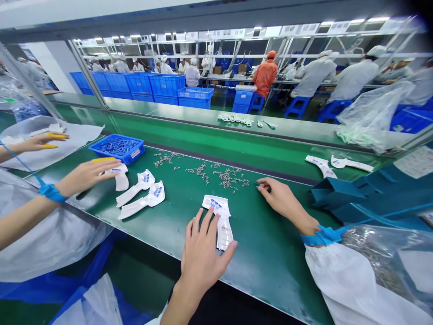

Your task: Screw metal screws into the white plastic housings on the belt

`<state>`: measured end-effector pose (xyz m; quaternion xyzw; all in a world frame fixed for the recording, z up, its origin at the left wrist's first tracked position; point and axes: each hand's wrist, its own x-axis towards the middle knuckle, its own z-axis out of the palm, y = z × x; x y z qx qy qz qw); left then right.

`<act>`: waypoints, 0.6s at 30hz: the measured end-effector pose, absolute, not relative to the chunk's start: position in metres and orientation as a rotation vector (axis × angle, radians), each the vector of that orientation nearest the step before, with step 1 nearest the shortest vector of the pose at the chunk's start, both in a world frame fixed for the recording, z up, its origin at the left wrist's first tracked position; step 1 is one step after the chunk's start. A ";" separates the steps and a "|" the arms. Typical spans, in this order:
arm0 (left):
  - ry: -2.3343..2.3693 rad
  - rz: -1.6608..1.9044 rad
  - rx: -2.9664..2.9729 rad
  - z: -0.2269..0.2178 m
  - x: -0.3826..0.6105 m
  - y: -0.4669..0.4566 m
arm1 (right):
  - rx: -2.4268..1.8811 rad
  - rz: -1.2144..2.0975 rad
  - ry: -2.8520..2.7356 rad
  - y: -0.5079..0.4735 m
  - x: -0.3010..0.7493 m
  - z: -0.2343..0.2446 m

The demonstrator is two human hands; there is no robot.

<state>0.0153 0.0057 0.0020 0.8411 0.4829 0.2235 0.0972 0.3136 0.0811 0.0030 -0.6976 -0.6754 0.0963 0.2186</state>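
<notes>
Head view, like I'm peering over a shoulder: big green bench [270, 266], white shell [223, 231] lying near its front edge. Left hand [204, 255] is spread against it, not clenched. Looks like light, stiff, slickish plastic; I'd hold the narrower end by its sides, thin rims might chip. Right hand [281, 201] is half-curled beside tiny metal bits [229, 178], can't tell if it's pinching one.
</notes>
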 end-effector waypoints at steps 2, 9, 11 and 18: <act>1.421 0.675 2.497 0.002 0.015 0.006 | -1.927 0.281 -1.896 0.079 0.311 0.005; 1.427 0.641 2.514 0.002 0.015 0.006 | -1.904 0.335 -2.026 0.076 0.308 0.009; 1.429 0.650 2.519 0.002 0.015 0.006 | -1.896 0.364 -2.067 0.074 0.308 0.010; 1.427 0.666 2.527 0.001 0.015 0.006 | -1.958 0.348 -2.043 0.070 0.311 0.012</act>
